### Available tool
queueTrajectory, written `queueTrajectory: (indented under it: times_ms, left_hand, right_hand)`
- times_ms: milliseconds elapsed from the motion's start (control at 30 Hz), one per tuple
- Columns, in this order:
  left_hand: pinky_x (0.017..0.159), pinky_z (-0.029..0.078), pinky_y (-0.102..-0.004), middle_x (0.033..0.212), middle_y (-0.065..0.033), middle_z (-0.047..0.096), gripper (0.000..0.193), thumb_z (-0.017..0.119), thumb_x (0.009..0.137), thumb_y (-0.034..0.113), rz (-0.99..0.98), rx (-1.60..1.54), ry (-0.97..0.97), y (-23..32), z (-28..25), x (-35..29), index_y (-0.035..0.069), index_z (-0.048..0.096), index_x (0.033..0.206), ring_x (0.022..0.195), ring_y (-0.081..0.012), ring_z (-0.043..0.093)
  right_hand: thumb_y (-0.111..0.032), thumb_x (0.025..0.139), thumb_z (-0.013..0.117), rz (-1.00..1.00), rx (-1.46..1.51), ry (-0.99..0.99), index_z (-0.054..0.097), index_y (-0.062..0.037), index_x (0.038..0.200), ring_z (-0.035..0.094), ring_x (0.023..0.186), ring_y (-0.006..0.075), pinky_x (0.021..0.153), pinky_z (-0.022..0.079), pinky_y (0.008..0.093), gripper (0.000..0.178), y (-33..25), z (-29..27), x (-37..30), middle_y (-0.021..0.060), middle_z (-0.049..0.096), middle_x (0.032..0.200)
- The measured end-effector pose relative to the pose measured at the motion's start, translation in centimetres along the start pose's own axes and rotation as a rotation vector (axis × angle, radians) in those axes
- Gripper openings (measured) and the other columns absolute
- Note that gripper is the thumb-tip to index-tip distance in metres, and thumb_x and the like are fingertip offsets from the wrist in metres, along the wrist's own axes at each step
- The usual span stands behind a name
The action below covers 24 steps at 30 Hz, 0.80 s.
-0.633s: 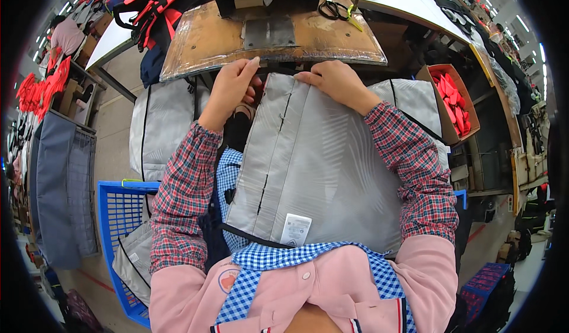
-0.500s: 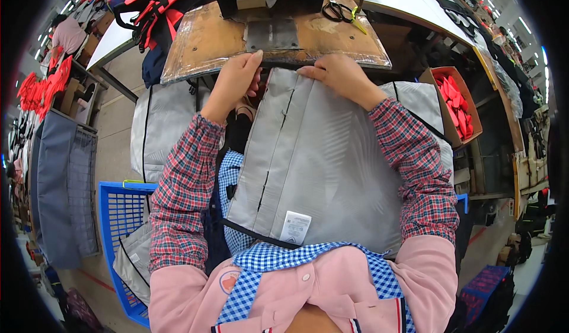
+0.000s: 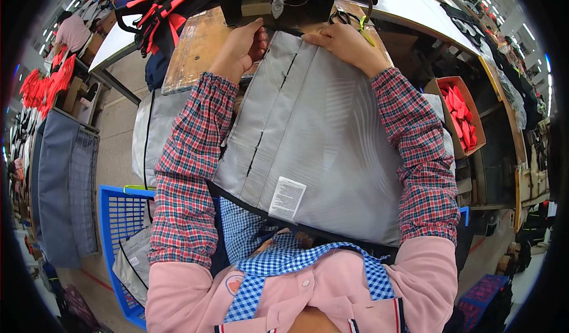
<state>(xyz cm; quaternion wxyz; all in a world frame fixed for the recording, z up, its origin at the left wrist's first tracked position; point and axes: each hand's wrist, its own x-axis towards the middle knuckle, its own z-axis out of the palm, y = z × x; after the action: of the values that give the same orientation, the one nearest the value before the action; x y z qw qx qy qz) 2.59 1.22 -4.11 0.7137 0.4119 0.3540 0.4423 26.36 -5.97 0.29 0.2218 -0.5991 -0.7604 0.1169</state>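
Showing a panel [image 3: 338, 119] over the near side of the board [image 3: 198, 45], pinched at its far edge by the right hand [image 3: 342, 40] and met at one corner by the curled left hand [image 3: 242, 45], presumably for steadying. Cannot tell the left hand's exact hold. With basket [image 3: 106, 214] near-left and carton [image 3: 443, 119] right of the board, likely for easy reach.

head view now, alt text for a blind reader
A person's right hand pinches the far edge of a grey fabric panel bearing a white label, the left hand at its far left corner; a blue basket stands at left.
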Motion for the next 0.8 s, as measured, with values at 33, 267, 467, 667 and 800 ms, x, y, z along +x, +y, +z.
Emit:
queueTrajectory:
  times_ms: [33,267,467,667,800]
  left_hand:
    - [0.046,0.041,-0.0229,0.063,0.0031,0.053,0.028,0.057,0.099,0.029,0.003,-0.035,-0.002,0.0,-0.1,0.4,0.013,0.054,0.077,0.053,-0.0107,0.051]
    - [0.046,0.04,-0.0235,0.063,0.0021,0.053,0.027,0.054,0.1,0.025,0.013,-0.031,0.024,0.4,-0.2,2.4,0.012,0.054,0.076,0.053,-0.011,0.051]
    - [0.048,0.042,-0.025,0.064,0.0015,0.055,0.027,0.053,0.1,0.022,0.055,0.008,0.008,1.2,0.4,3.0,0.012,0.055,0.075,0.054,-0.0114,0.052]
    - [0.048,0.041,-0.0251,0.063,0.0019,0.053,0.027,0.054,0.099,0.022,0.06,0.055,0.057,2.0,1.3,2.3,0.011,0.055,0.074,0.053,-0.0111,0.048]
    - [0.048,0.039,-0.0245,0.063,0.0023,0.051,0.027,0.055,0.098,0.022,0.072,0.104,0.071,2.2,1.5,2.5,0.011,0.055,0.073,0.053,-0.0104,0.045]
  right_hand:
    - [-0.06,0.087,0.062,0.016,-0.009,-0.018,0.074,-0.0012,0.089,0.068,0.075,0.033,0.073,0.053,0.04,0.06,0.2,0.0,0.4,0.018,0.068,0.076]
    - [-0.057,0.088,0.063,-0.01,0.02,0.019,0.076,-0.0039,0.097,0.07,0.077,0.0309,0.076,0.055,0.0368,0.055,1.8,0.5,2.2,0.0176,0.071,0.083]
    - [-0.056,0.087,0.066,-0.003,0.029,0.046,0.076,-0.0027,0.09,0.066,0.064,0.0171,0.063,0.052,0.0287,0.055,2.7,0.6,3.2,0.0081,0.069,0.072]
    - [-0.057,0.087,0.066,-0.014,-0.032,0.065,0.075,-0.0016,0.089,0.065,0.063,0.017,0.064,0.052,0.0285,0.056,3.0,0.5,3.5,0.0084,0.068,0.07]
    - [-0.058,0.086,0.066,-0.027,-0.048,0.065,0.075,-0.0017,0.089,0.066,0.062,0.0169,0.064,0.052,0.0283,0.057,3.0,0.5,3.7,0.0083,0.068,0.069]
